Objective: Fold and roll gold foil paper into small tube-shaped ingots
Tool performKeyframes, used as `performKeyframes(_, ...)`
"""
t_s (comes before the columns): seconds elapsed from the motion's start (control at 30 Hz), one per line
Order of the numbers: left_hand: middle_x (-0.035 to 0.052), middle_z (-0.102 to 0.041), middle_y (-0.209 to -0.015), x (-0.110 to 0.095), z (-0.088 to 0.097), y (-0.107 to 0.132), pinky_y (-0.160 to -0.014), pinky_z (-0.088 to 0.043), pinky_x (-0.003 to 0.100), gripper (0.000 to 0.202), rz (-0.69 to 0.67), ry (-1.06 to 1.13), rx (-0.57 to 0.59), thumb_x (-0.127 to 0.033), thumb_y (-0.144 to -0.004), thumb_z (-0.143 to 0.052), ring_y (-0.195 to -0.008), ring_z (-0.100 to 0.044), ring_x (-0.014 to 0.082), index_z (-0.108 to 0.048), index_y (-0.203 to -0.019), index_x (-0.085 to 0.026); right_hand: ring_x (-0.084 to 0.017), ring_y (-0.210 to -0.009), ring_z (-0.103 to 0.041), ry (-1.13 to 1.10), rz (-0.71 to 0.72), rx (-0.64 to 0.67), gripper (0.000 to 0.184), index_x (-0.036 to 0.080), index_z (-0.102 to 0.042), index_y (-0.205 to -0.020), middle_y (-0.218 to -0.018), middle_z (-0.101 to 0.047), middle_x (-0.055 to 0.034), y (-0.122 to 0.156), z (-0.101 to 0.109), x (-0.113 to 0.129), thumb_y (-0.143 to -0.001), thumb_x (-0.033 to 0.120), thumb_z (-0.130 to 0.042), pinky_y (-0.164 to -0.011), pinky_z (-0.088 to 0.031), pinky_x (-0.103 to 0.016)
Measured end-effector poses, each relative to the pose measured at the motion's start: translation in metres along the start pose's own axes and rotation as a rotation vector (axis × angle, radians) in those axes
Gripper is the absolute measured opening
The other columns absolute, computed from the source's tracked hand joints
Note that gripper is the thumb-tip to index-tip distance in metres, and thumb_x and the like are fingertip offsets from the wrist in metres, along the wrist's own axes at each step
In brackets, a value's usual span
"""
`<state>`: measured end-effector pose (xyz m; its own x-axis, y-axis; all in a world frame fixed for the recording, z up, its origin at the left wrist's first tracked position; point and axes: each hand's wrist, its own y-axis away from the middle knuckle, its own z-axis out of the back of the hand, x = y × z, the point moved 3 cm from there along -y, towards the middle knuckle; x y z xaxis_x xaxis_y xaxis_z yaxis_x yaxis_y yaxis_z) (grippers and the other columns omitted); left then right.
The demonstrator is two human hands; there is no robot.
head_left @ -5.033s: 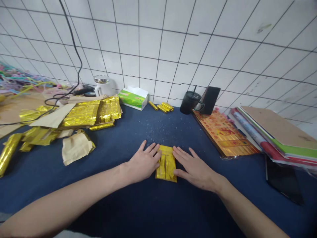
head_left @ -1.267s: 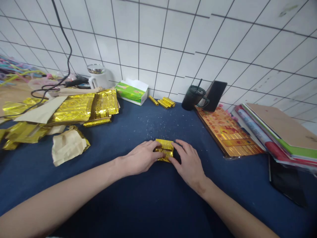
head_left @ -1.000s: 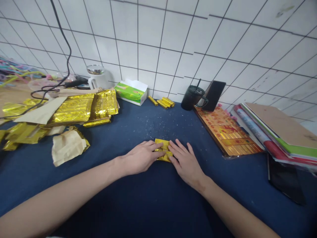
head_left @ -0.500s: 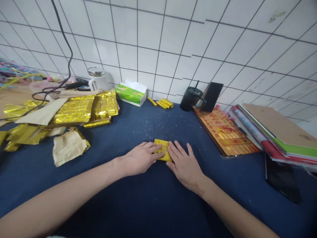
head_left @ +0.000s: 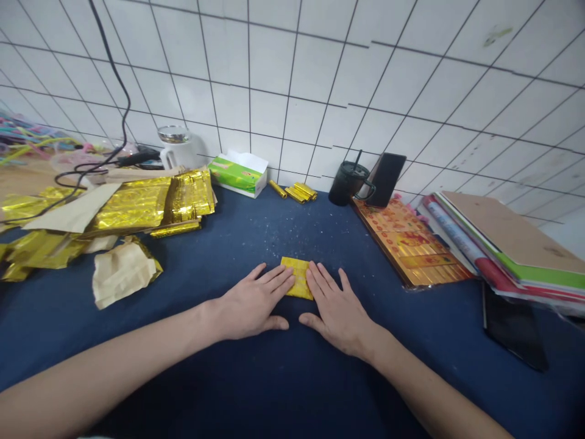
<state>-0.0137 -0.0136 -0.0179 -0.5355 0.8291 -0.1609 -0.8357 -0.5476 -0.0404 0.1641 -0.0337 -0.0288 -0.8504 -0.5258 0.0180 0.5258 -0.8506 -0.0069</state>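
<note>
A small sheet of gold foil paper [head_left: 299, 279] lies flat on the dark blue tabletop [head_left: 292, 378], straight in front of me. My left hand [head_left: 256, 300] rests palm down with its fingertips on the sheet's left edge. From the other side, my right hand [head_left: 337, 308] lays its outstretched fingertips on the right edge. Both thumbs stick out below the paper, apart from each other. Beyond the sheet, several thin gold paper rolls [head_left: 302, 192] lie near the wall.
Gold foil sheets [head_left: 132, 204] and a crumpled paper piece [head_left: 123, 271] lie left. Along the wall stand a white mug [head_left: 176, 149], a tissue pack [head_left: 238, 174], a black cup [head_left: 348, 183] and a phone [head_left: 387, 180]. An orange-gold packet [head_left: 411, 244] and stacked folders [head_left: 516, 238] sit right.
My left fingers have drawn back from the middle of the gold sheet to its left edge, thumb spread out. My right thumb has moved off the sheet, down and left.
</note>
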Motion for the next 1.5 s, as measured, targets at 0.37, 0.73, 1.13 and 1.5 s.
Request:
performKeyframes(0.37,0.015,-0.02,-0.141,-0.002,-0.002,0.001,-0.101,-0.011,0.05,0.078,0.011,-0.004,0.024,-0.062,-0.078,-0.031,-0.13,-0.014,0.0264,-0.014,-0.136,-0.014,-0.026,-0.131,-0.011,-0.079,0.065,-0.026,0.072,0.013,-0.012,-0.137,-0.143,-0.015,-0.0127,-0.001,0.016,0.01,-0.082,0.058,-0.024,-0.102,-0.01,-0.054)
performKeyframes(0.73,0.0125,-0.018,-0.142,0.004,0.003,0.003,-0.101,-0.013,0.051,0.081,-0.02,0.063,0.049,-0.065,-0.075,-0.035,-0.129,-0.016,0.0276,-0.007,-0.137,-0.022,-0.028,-0.13,-0.009,-0.038,0.094,0.073,0.075,0.007,-0.022,-0.134,-0.14,-0.021,-0.0172,-0.001,0.005,0.015,-0.082,0.061,-0.02,-0.1,-0.009,-0.057)
performKeyframes(1.13,0.0155,-0.02,-0.14,-0.022,-0.002,0.02,-0.103,0.0,0.049,0.092,-0.076,-0.084,-0.004,-0.074,-0.069,-0.02,-0.13,-0.012,0.0269,-0.02,-0.135,-0.01,-0.028,-0.131,-0.007,-0.047,0.091,0.089,0.077,0.009,-0.019,-0.135,-0.141,-0.02,-0.0156,-0.001,0.005,0.016,-0.08,0.063,-0.017,-0.101,-0.008,-0.057)
performKeyframes(1.5,0.0186,-0.015,-0.14,-0.024,-0.005,0.019,-0.103,-0.004,0.051,0.096,-0.004,-0.144,0.017,-0.075,-0.068,-0.022,-0.13,-0.012,0.0288,-0.019,-0.135,-0.006,-0.029,-0.131,-0.007,-0.06,0.09,0.097,0.073,0.015,-0.02,-0.136,-0.142,-0.02,-0.0144,-0.002,0.008,0.017,-0.081,0.063,-0.018,-0.1,-0.009,-0.057)
